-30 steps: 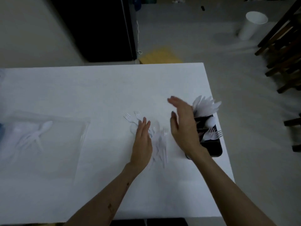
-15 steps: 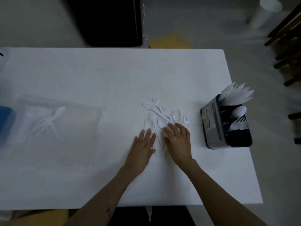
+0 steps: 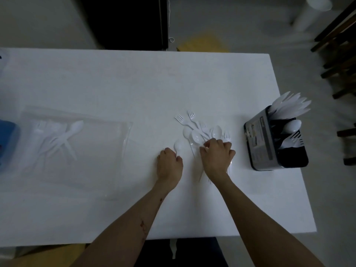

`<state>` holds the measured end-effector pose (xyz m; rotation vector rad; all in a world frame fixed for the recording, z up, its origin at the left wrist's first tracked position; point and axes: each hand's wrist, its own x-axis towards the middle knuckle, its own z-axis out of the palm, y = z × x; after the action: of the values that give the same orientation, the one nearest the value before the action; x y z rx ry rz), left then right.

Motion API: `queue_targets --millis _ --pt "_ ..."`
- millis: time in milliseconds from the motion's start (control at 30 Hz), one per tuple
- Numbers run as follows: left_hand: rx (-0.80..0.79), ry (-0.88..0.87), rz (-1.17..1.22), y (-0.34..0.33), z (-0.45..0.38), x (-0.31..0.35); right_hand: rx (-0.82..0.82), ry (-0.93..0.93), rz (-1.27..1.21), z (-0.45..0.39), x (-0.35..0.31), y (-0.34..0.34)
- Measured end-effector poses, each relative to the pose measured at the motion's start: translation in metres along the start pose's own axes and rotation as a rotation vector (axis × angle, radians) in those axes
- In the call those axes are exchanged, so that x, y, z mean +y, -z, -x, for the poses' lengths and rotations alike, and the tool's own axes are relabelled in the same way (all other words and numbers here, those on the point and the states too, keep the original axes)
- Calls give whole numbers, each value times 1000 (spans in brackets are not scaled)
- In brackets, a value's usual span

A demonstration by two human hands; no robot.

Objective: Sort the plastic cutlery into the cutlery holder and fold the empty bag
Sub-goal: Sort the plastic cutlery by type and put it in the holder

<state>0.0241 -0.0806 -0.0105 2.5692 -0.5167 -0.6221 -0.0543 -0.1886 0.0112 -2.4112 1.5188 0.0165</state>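
Observation:
A loose pile of white plastic forks and spoons [image 3: 200, 130] lies on the white table [image 3: 134, 81]. My left hand [image 3: 169, 164] is curled around the handle of a white spoon [image 3: 178, 145] at the pile's left edge. My right hand [image 3: 217, 157] is closed over the handles of several pieces in the pile. The black cutlery holder [image 3: 260, 139] stands to the right, holding knives, a spoon and forks. A clear plastic bag [image 3: 96, 151] lies flat at the left with a few white pieces [image 3: 63, 137] still inside.
A blue object [image 3: 7, 143] sits at the table's left edge. The table's right edge runs just past the holder. Dark wooden furniture [image 3: 339, 60] and a white cup [image 3: 312, 12] stand on the floor at the right. A dark cabinet [image 3: 125, 22] is behind the table.
Both hands went from flat, open fingers on the pile to curled grips: the left closed on a spoon handle, the right on several handles. The camera view shifted slightly.

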Motion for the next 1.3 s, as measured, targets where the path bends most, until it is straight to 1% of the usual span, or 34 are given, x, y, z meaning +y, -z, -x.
queue_targets --millis 67,133,233,267,333,367,400,433,500,533,567,600,633,700,767,867,967,1067,1200,1300 --pt "-7 -10 14 4 2 -2 -9 -9 -144 -1 -1 5" --pt "-24 -86 -44 3 3 -6 -24 -2 -298 1 -2 8" --pt "-63 -110 -67 3 -2 -9 -82 -66 -636 6 -2 15" --pt "-65 -109 -83 2 -3 -9 -93 -99 -705 8 -1 16" --pt "-55 -113 -119 3 -2 -7 -108 -148 -766 11 2 17" --pt "-54 -100 -77 4 -1 -6 -114 -161 -775 13 4 17" --pt "-68 -49 56 4 0 -5 -120 -168 -783 14 6 15" --pt "-102 45 274 4 2 -2 -131 -164 -788 16 8 13" --pt "-163 320 806 6 0 4 -165 -132 -801 20 11 10" --pt "-177 475 1045 7 -2 7 -178 -113 -819 21 11 8" --pt "-203 604 1233 10 -3 10 -190 -110 -851 23 10 7" --pt "-232 686 1352 14 -4 13 -193 -127 -908 25 8 7" --pt "-246 712 1407 18 -3 16 -193 -162 -979 26 5 8" --pt "-242 649 1425 22 0 18 -165 -242 -1112 28 0 8" --pt "-259 586 1392 22 0 15 -149 -354 -1214 28 -4 10" --pt "-295 611 1387 22 0 11 -212 -481 -1323 26 -4 12" --pt "-302 699 1526 23 -1 12 -355 -494 -1399 26 -2 12" --pt "-289 673 1506 24 -1 16 -453 -482 -1464 31 -4 11" --pt "-293 617 1440 18 -2 17 -460 -480 -1443 35 -6 9" --pt "-382 586 1478 18 0 15 -445 -426 -1330 36 -6 6"
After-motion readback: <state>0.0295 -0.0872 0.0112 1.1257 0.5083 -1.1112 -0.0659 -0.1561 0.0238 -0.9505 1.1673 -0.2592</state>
